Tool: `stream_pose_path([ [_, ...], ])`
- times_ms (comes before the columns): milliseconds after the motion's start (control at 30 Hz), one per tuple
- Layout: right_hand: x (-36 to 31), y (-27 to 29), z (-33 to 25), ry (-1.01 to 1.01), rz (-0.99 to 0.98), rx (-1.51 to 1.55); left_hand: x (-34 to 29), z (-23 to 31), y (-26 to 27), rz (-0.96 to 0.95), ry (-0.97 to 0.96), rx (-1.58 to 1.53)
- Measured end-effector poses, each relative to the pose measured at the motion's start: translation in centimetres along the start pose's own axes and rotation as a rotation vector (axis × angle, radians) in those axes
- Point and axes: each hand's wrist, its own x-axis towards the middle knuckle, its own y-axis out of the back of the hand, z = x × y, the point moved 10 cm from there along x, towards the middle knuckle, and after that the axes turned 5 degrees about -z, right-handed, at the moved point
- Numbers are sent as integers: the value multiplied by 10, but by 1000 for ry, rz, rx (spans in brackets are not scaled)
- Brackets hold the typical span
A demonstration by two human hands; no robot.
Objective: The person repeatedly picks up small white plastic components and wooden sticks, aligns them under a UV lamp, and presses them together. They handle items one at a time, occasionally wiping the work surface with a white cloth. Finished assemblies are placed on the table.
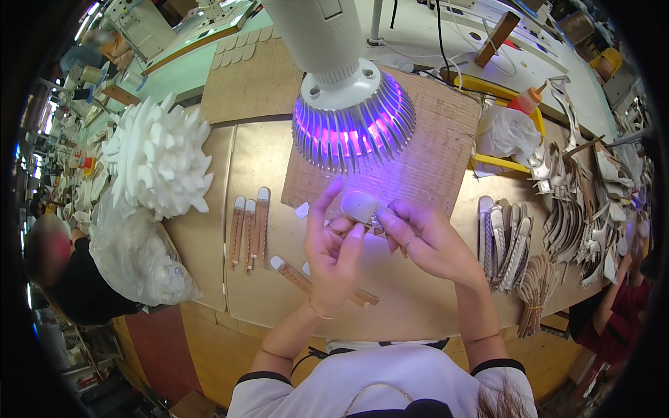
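Beneath the glowing violet lamp, both hands meet over a pale strap piece with a rounded end. My left hand pinches its lower left side, the forefinger raised off it. My right hand grips the other side between thumb and fingers. A small shiny metal bit, perhaps a buckle, shows by the right thumb; its exact shape is hidden by the fingers. Below my left wrist lie brown straps with pale tips, partly covered by that hand. More such straps lie side by side farther left.
A cardboard sheet lies under the lamp. Bundled straps and a banded coil are at right, near heaped pieces. A yellow bin holds plastic wrap. White foam pieces and a plastic bag stand left.
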Motion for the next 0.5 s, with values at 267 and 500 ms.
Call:
stream_pose_path([
  [267,-3,-8,7,-60,-37,-16,16,-27,14,58,216,-147],
  [500,-9,-15,18,-78,-46,22,21,-19,24,91,164,-54],
])
